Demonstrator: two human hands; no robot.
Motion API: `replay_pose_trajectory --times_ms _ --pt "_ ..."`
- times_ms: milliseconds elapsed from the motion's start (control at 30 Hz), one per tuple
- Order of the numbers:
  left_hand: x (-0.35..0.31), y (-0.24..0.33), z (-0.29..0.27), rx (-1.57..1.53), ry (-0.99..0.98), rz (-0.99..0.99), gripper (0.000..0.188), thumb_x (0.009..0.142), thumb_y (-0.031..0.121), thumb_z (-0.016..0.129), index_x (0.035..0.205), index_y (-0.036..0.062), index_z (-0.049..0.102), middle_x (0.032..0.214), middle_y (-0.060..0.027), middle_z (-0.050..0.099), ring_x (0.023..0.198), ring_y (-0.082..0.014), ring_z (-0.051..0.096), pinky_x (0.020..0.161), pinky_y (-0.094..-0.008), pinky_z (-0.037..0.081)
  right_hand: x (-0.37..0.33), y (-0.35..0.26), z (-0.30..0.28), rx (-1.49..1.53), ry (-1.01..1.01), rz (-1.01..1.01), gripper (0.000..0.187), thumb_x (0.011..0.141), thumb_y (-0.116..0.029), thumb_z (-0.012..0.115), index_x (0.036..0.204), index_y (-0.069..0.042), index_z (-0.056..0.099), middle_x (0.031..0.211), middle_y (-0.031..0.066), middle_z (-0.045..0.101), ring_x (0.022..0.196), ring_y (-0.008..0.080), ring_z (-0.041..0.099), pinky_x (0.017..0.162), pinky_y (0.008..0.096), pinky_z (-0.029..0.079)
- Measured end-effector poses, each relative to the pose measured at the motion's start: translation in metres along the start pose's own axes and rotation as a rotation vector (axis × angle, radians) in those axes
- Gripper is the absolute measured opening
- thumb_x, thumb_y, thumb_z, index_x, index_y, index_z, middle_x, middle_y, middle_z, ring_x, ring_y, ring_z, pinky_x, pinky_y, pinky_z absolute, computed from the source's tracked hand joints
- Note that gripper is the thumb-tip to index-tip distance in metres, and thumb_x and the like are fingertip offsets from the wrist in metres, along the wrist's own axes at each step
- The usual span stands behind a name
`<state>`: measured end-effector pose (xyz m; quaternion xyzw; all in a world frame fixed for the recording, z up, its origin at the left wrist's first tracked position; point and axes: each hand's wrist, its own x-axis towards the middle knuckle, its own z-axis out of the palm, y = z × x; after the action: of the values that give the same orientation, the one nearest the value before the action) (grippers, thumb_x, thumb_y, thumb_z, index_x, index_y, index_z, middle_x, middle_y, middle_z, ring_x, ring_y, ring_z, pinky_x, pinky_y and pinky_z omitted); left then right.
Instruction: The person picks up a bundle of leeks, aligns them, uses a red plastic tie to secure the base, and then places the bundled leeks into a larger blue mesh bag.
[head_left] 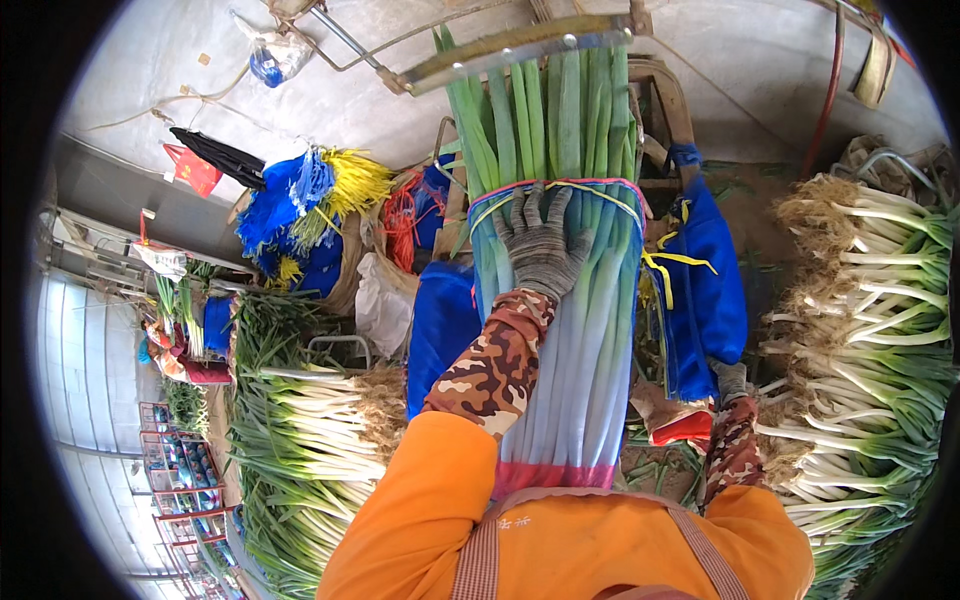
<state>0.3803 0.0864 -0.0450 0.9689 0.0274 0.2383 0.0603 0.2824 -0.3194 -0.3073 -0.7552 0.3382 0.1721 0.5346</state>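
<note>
A thick bundle of leeks (pixel 565 350) lies in front of me, sheathed in a pale bluish see-through wrap with a pink lower edge. Pink and yellow ties (pixel 600 184) circle it where the green leaves come out. My left hand (pixel 540 245), in a grey knit glove, rests flat on the bundle with its fingers spread over the ties. Down at the right, my right hand (pixel 731 378) is by the lower end of a hanging blue cloth (pixel 705 290); its fingers are mostly hidden. A long metal blade (pixel 520 55) crosses above the leaf tops.
Loose leeks are piled to the left (pixel 310 430) and right (pixel 870 340). Blue and yellow strips (pixel 320 195) and red ties (pixel 405 215) hang at the far left. A blue cover (pixel 440 320) stands beside the bundle. Another person (pixel 180 360) is farther off left.
</note>
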Motion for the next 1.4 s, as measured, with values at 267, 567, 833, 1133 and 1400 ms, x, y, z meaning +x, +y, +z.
replay_pose_trajectory --times_ms 267,567,833,1133,1400 --pt "-0.001 0.002 0.0 -0.005 0.002 0.014 0.07 0.079 0.053 0.061 0.14 0.0216 0.047 0.146 -0.0121 0.038 0.14 -0.0367 0.027 0.114 -0.061 0.009 0.009 0.015 -0.001 0.137 -0.085 -0.086 0.053 0.063 -0.02 0.09 0.105 0.003 0.069 0.096 0.0084 0.07 0.079 0.0208 0.063 0.076 0.0355 0.052" --pt "0.005 -0.01 0.025 -0.031 -0.118 -0.026 0.066 0.078 0.046 0.066 0.138 0.0225 0.049 0.142 -0.0108 0.044 0.139 -0.0345 0.031 0.113 -0.0598 0.013 0.002 0.013 -0.003 0.133 -0.062 -0.013 0.049 0.066 -0.02 0.089 0.105 0.003 0.069 0.094 0.0077 0.07 0.08 0.0199 0.063 0.077 0.0354 0.052" --pt "0.003 0.0 0.016 -0.035 0.026 0.037 0.067 0.079 0.05 0.062 0.138 0.0207 0.048 0.142 -0.0098 0.042 0.138 -0.0346 0.03 0.113 -0.0612 0.01 0.009 0.019 0.002 0.237 -0.104 -0.076 0.043 0.07 -0.019 0.086 0.104 0.002 0.069 0.093 0.007 0.071 0.076 0.0188 0.063 0.072 0.0343 0.052" --pt "-0.012 -0.01 0.006 -0.113 -0.003 0.012 0.068 0.079 0.053 0.06 0.138 0.0202 0.049 0.143 -0.0115 0.042 0.139 -0.0363 0.029 0.113 -0.0642 0.006 0.014 0.008 -0.012 -0.189 -0.033 0.027 0.061 0.067 -0.024 0.088 0.117 0.002 0.065 0.107 0.0126 0.07 0.09 0.0208 0.065 0.083 0.0339 0.052" --pt "-0.028 -0.014 0.009 -0.357 0.062 -0.05 0.068 0.075 0.054 0.062 0.133 0.0194 0.055 0.145 -0.0124 0.041 0.141 -0.035 0.026 0.111 -0.0689 0.006 -0.173 -0.254 0.054 -0.063 -0.027 -0.947 0.029 0.087 -0.004 0.067 0.115 0.002 0.064 0.107 0.0101 0.067 0.104 0.0196 0.061 0.093 0.0341 0.047"
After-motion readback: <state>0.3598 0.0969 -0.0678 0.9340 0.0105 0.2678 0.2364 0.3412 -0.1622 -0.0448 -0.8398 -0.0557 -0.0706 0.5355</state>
